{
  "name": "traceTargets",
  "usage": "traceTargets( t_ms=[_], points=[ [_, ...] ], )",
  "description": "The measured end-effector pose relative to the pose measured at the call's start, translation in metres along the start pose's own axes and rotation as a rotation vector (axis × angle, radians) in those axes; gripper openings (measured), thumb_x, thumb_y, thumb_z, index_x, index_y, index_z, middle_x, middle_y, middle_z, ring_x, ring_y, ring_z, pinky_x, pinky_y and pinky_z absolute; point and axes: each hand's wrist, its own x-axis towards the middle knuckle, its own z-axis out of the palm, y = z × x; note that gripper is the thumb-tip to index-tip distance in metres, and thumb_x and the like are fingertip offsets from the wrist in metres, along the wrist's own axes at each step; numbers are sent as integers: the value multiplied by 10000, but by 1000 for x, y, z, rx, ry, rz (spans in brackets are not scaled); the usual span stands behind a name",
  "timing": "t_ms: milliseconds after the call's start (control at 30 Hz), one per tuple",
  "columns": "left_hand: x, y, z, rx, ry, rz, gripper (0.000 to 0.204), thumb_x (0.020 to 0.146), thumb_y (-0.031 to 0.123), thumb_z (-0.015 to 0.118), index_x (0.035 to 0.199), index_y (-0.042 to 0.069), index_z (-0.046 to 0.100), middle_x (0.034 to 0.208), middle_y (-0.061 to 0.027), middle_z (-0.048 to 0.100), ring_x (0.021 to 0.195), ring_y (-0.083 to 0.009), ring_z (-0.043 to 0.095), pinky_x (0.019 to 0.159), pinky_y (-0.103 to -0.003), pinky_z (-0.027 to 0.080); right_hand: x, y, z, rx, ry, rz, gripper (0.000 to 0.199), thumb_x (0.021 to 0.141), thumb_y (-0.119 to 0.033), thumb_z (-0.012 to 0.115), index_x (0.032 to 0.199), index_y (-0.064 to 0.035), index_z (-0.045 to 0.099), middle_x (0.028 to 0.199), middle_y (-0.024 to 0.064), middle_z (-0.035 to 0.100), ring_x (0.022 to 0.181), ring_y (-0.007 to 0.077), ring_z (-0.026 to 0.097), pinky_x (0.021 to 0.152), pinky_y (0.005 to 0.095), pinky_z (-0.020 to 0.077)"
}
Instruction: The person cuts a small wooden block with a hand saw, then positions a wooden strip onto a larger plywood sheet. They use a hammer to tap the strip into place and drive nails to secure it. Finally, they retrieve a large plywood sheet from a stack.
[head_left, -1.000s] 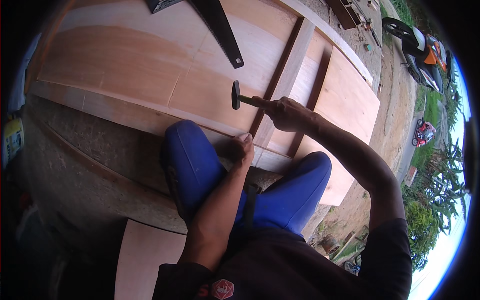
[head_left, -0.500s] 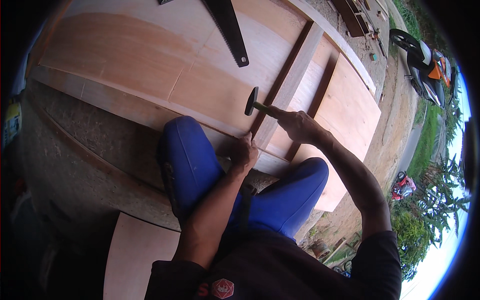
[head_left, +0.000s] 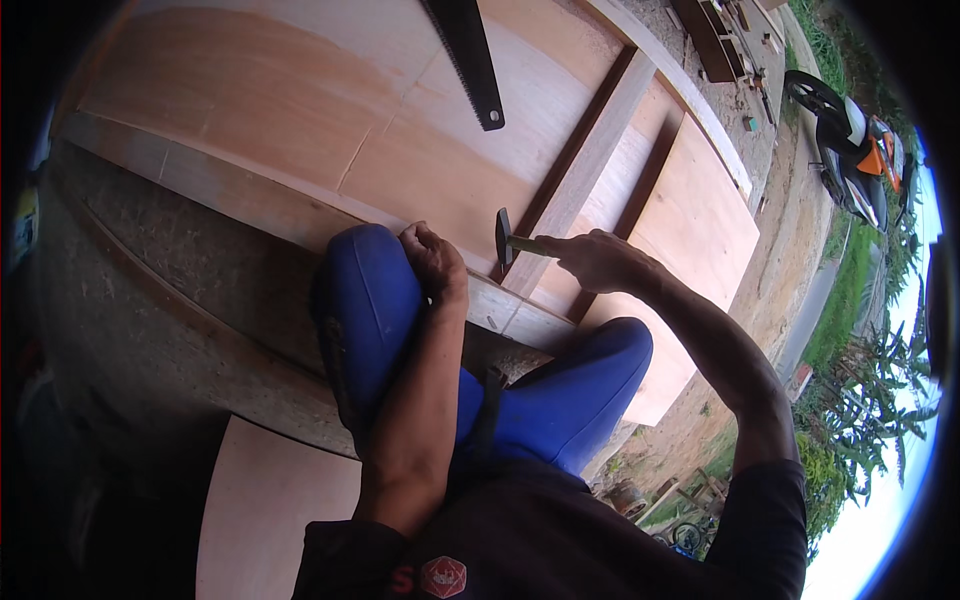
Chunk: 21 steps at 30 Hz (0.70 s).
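My right hand (head_left: 600,262) is wrapped round the greenish handle of a hammer (head_left: 503,236). The dark hammer head is over the near end of a wooden crosspiece (head_left: 580,170), where that piece meets the frame's near rail (head_left: 485,302). Beside my left knee, my left hand (head_left: 435,265) is closed with curled fingers at the near rail. Whatever those fingers may hold is hidden. The frame surrounds a broad plywood panel (head_left: 300,110). A handsaw (head_left: 470,65) with a dark blade lies on the panel, beyond my hands.
A loose plywood sheet (head_left: 695,250) covers the frame's right end. Another board (head_left: 270,510) is at lower left, near my leg. Wood pieces (head_left: 715,40) lie on the ground at far right, with a motorcycle (head_left: 850,140) farther out. My knees are against the near rail.
My left hand has moved left from the crosspiece's end to beside my left knee. The hammer head has come down toward the joint with my right hand.
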Motion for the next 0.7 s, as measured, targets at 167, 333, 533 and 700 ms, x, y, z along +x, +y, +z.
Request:
traceTargets(
  t_ms=[167,333,533,700],
  points=[
    [-8,18,-7,37,-10,-17,283,1038,215,471,1076,-15,631,1059,-232,643,965,-373,626,859,-445,500,7,-4,-11,290,610,90,568,982,-74,559,1528,-144,422,901,245,706,762,398,716,679,470,570],
    [-6,18,-6,62,1,-18,275,1035,210,471,1075,-7,635,1042,-225,655,983,-371,633,859,-439,505,1,-20,-25,13,-143,73,616,981,-101,565,1551,-258,392,1013,216,726,852,389,720,761,468,594],
    [-10,24,-8,122,-35,-31,260,1036,207,474,1088,8,633,1064,-214,651,996,-362,634,864,-427,507,1,15,27,158,320,-21,599,988,-88,553,1555,-143,368,854,223,706,750,398,711,652,479,573],
    [-10,23,-8,113,-33,-10,269,1038,215,466,1096,7,628,1077,-209,646,991,-369,629,875,-437,503,6,6,-5,201,511,36,584,998,-80,570,1548,-168,396,902,234,712,703,333,714,633,387,567]
  ],
)
